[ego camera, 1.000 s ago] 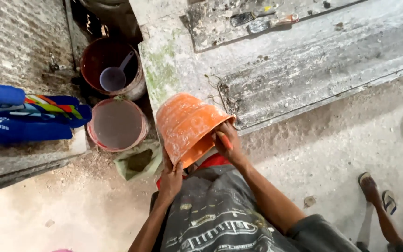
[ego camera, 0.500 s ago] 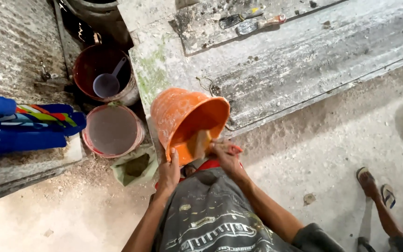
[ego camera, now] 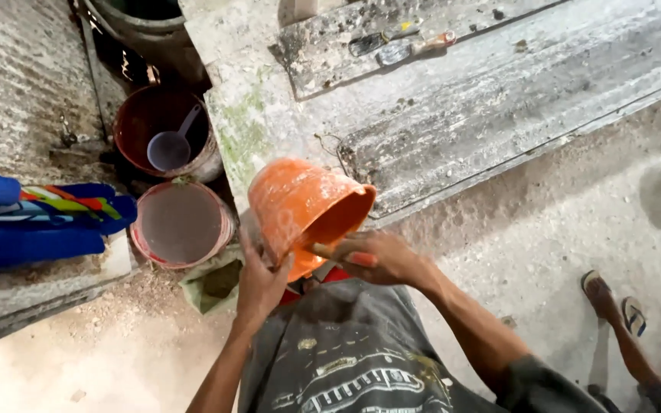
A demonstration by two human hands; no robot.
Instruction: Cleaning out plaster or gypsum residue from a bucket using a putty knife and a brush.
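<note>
- I see the orange bucket [ego camera: 304, 210] tipped further than a second ago: its mouth now points toward 4 o'clock, where before it faced nearly downward at about 6.
- My left hand [ego camera: 260, 279] stays clamped on the bucket's lower side at 7 o'clock, fingers wrapped against the wall.
- My right hand [ego camera: 376, 258] has shifted to the rim at 5 o'clock; its fingers are pressed around a small tool with a reddish end, and I cannot tell what kind it is.
- The bucket sits in the air just in front of my chest, over the edge of the grey concrete bench [ego camera: 453, 130], not resting on it.
- To my reading, the turn opens the inside for the right hand.
- At 9 o'clock the pink-rimmed tub [ego camera: 181, 224] of grey mix and, beyond it, the dark red bucket [ego camera: 147, 122] with a scoop [ego camera: 171, 147] lie unchanged.
- Another person's sandalled feet [ego camera: 613, 302] stand at 3 o'clock.
</note>
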